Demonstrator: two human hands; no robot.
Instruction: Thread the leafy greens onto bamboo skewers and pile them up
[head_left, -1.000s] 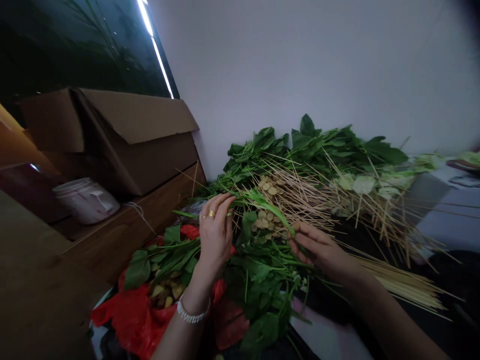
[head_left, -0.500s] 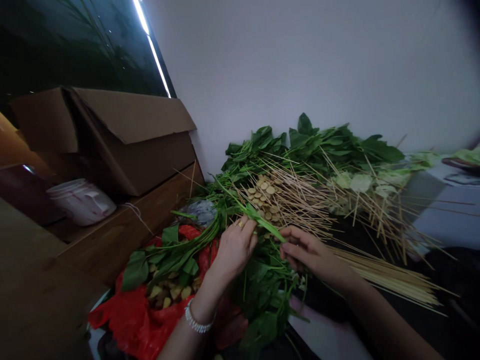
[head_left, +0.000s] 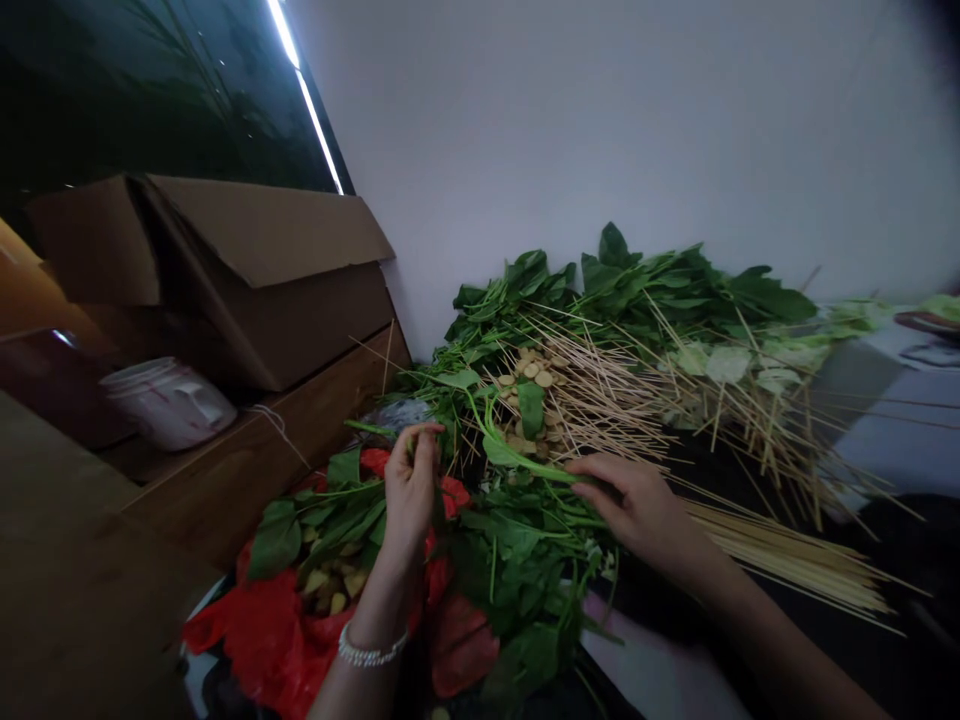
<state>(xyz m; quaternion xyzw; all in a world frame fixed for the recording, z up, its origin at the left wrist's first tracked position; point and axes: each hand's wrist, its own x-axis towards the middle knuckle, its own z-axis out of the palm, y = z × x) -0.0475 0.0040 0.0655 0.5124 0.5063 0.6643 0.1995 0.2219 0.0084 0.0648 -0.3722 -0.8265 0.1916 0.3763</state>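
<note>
My right hand (head_left: 634, 510) is closed on the stems of a leafy green stalk (head_left: 517, 460), whose leaves reach up and left over the potato slices (head_left: 536, 375). My left hand (head_left: 411, 485), with a beaded bracelet at the wrist, is held apart from it above the red plastic bag (head_left: 262, 640). Its thumb and fingers are pinched together; what is between them, if anything, I cannot make out. Long-stemmed greens (head_left: 360, 515) lie on the bag beside this hand, over cut potato chunks (head_left: 330, 585). Below the right hand's stalk spreads a heap of loose greens (head_left: 517, 570).
Skewers (head_left: 607, 400) fan out beside the potato slices, with a bundle of bare skewers (head_left: 795, 565) at right. Leafy greens (head_left: 660, 285) lie along the wall, pale cabbage pieces (head_left: 727, 365) right of them. A cardboard box (head_left: 292, 310) and white plastic jar (head_left: 169, 400) stand left.
My left hand has moved left and down, away from the stalk. The stalk remains in my right hand, its leaves now hanging looser and more spread.
</note>
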